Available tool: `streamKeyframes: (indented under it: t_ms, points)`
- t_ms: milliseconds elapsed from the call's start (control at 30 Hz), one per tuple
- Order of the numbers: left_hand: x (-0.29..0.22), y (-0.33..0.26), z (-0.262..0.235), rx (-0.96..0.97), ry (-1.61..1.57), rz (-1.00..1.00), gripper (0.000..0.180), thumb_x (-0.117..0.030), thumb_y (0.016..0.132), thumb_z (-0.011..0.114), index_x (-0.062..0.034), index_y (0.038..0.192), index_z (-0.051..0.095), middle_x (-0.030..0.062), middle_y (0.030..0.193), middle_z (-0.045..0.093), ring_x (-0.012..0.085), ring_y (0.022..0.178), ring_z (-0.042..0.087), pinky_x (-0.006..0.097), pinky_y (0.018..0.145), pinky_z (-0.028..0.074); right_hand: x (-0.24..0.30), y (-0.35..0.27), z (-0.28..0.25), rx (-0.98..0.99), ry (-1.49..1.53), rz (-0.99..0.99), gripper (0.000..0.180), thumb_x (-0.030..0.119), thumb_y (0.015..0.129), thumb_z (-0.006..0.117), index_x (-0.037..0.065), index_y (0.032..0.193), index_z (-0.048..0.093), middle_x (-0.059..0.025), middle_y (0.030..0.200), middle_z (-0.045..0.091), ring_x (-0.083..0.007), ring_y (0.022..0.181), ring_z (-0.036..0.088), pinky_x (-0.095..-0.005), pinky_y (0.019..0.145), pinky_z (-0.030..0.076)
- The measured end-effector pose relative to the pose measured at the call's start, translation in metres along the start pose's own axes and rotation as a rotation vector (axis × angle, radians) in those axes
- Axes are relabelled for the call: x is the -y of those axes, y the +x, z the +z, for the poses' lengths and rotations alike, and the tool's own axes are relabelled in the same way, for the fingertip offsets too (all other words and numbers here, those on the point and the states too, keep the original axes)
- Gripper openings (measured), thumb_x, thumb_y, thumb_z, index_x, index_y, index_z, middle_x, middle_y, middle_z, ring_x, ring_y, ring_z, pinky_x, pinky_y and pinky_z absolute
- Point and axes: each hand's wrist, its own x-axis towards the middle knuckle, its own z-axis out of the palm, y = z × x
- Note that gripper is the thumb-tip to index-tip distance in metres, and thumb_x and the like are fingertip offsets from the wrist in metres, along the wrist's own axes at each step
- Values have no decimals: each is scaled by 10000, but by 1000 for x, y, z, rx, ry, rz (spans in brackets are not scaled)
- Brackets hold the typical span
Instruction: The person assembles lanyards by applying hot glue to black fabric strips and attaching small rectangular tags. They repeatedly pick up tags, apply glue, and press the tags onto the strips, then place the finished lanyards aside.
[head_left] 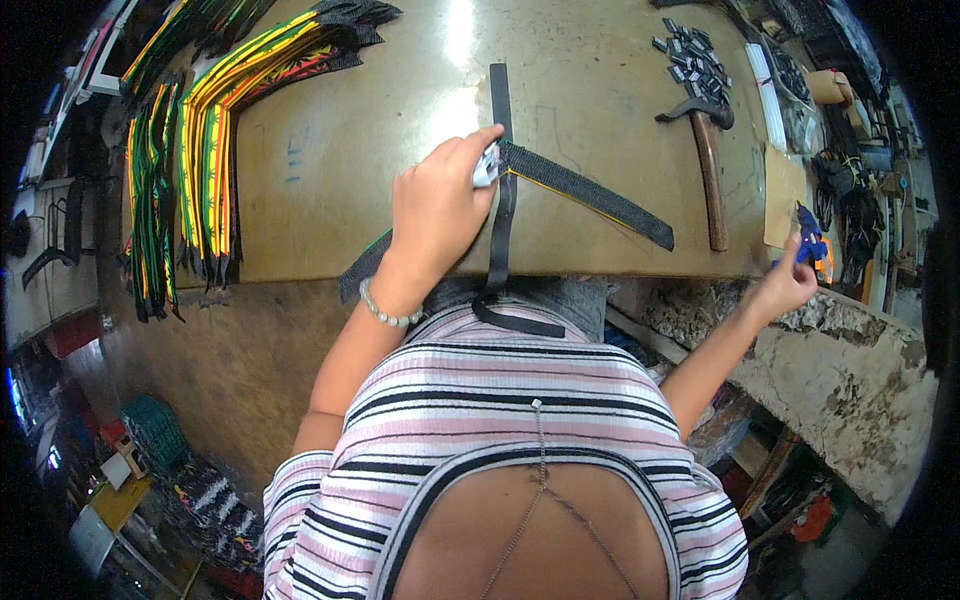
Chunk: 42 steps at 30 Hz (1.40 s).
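Clasps dark band point(590, 195) at near middle of table point(350, 130) with left grip point(437, 205), hiding its middle and part of pale item point(485, 170); has right grip point(788, 288) by blue object point(811, 238), near right, hard to make out; cannot tell whether closed on it.
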Motion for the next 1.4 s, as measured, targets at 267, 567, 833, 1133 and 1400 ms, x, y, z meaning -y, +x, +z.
streamKeyframes:
  t_ms: [267,567,833,1133,1400]
  points:
    - [-2,-23,-9,25,16,-48,183,-175,874,711,-124,1050,720,115,858,692,305,753,676,373,644,526,-47,104,14,339,-301,-260,428,387,922,697,-19,1026,610,-126,873,691,-167,700,669,-286,546,532]
    - [6,-17,-1,27,70,14,196,-219,874,705,-160,1060,719,101,791,660,299,696,654,390,585,505,158,-84,44,1580,379,207,514,206,953,662,17,1367,424,-156,1025,681,-159,767,680,-226,604,520]
    - [8,-20,4,-70,64,63,190,-230,887,685,-176,1067,721,74,724,621,290,642,632,393,543,481,180,-121,53,1617,224,-123,400,247,989,625,81,1299,434,-61,850,617,-114,633,607,-231,514,467]
    - [8,-22,5,-56,112,62,201,-228,882,690,-182,1076,718,67,726,620,277,643,637,386,536,476,168,-125,67,1551,102,-397,465,330,952,658,71,1274,444,-147,893,696,-232,638,667,-339,603,519]
    - [9,-22,7,-83,121,72,199,-237,881,693,-191,1073,720,64,716,612,267,638,636,384,532,472,166,-128,55,1554,93,-363,450,330,955,651,81,1266,442,-180,900,697,-312,722,692,-361,656,514]
